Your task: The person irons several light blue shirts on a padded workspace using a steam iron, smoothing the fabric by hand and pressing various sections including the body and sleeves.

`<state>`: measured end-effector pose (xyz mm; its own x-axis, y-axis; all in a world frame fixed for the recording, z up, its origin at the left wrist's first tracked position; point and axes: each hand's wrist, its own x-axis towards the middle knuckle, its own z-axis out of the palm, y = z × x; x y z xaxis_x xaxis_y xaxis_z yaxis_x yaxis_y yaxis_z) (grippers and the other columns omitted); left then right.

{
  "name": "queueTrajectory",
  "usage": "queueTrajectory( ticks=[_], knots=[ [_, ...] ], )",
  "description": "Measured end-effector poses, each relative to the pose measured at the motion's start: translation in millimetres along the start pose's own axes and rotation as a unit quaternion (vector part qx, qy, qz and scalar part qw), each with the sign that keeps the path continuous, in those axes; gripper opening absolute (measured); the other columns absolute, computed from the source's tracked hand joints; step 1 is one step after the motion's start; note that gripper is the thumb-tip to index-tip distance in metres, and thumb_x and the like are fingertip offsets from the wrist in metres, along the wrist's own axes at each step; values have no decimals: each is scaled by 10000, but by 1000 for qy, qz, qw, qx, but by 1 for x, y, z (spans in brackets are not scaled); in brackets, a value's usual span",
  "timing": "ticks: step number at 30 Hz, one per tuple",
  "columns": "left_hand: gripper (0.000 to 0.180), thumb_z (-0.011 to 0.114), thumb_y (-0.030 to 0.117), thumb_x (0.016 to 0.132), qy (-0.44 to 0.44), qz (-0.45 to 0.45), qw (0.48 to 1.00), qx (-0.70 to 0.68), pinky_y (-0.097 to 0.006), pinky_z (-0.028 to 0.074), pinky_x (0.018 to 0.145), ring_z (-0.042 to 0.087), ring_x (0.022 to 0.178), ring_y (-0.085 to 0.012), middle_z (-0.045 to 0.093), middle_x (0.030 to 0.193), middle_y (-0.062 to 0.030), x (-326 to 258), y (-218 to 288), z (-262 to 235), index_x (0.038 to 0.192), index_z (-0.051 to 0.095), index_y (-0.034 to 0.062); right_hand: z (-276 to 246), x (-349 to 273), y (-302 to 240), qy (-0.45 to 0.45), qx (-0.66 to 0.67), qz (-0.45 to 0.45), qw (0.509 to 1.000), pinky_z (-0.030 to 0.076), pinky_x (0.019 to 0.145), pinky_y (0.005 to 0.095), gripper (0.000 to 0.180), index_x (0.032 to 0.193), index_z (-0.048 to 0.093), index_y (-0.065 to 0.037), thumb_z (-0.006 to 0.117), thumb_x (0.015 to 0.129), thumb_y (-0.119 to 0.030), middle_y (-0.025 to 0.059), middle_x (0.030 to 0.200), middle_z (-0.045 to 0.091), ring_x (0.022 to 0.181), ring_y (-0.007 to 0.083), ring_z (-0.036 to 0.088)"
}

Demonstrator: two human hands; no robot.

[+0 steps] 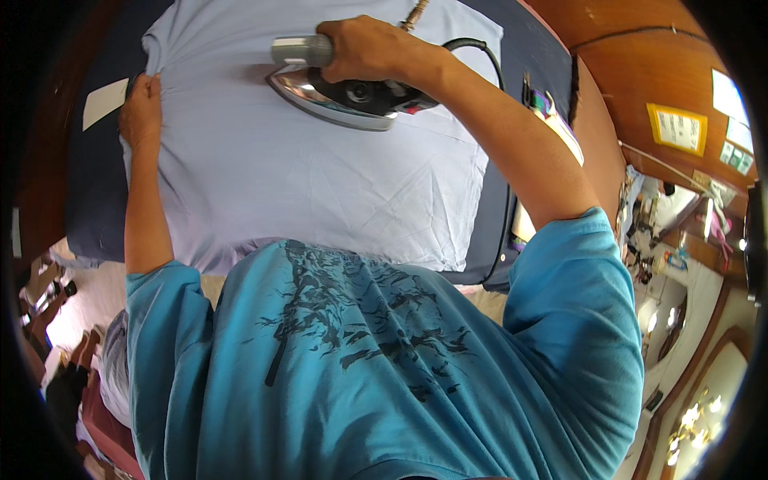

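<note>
A light blue cloth [256, 160] lies spread over a dark blue padded table cover [88, 192], with creases in its lower right part. My right hand [364, 50] is closed around the grey handle of a clothes iron [344, 100]. The iron's shiny soleplate rests on the cloth, its pointed tip to the left. At the cloth's left edge, my left hand [142, 108] has its fingers closed on the fabric, which gathers into small folds there.
A black cord [498, 64] loops from the iron and down the right side. A white card [104, 104] lies left of the cloth. Small items with a purple-and-green wrapper [544, 104] sit at the right edge. Wooden panels [640, 64] stand beyond.
</note>
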<state>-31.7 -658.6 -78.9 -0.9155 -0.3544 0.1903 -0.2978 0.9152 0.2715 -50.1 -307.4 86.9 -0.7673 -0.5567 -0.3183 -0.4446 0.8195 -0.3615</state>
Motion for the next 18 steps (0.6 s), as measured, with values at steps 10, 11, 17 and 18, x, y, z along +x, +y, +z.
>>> queueTrajectory(
  ticks=[10,11,17,18],
  knots=[
    [419,385,520,903,-3,-25,1000,-2,-436,465,707,605,848,-361,656,892,-103,-1,-1,0,944,576,150,11,-169,137,142,50,263,953,487,718,373,460,1039,589,-11,656,662,-265,211,835,643,789,342,631],
    [415,389,516,903,-3,-22,1000,-2,-434,465,704,606,844,-358,656,893,-99,0,-3,1,939,577,148,15,-180,153,166,54,288,942,487,718,367,462,1040,589,-7,660,661,-263,213,832,642,787,338,633],
    [366,415,469,910,-9,-14,1000,-1,-424,463,684,611,834,-335,658,897,-70,3,-4,2,909,571,137,13,-210,165,197,82,335,918,480,725,336,487,1070,581,11,660,664,-247,184,832,638,784,277,629],
    [366,415,470,909,-9,-14,1000,0,-425,462,683,611,833,-333,658,892,-67,2,-3,0,906,571,138,19,-212,164,190,84,304,930,481,715,325,486,1076,577,16,656,671,-241,157,812,636,766,245,625]
  ],
)
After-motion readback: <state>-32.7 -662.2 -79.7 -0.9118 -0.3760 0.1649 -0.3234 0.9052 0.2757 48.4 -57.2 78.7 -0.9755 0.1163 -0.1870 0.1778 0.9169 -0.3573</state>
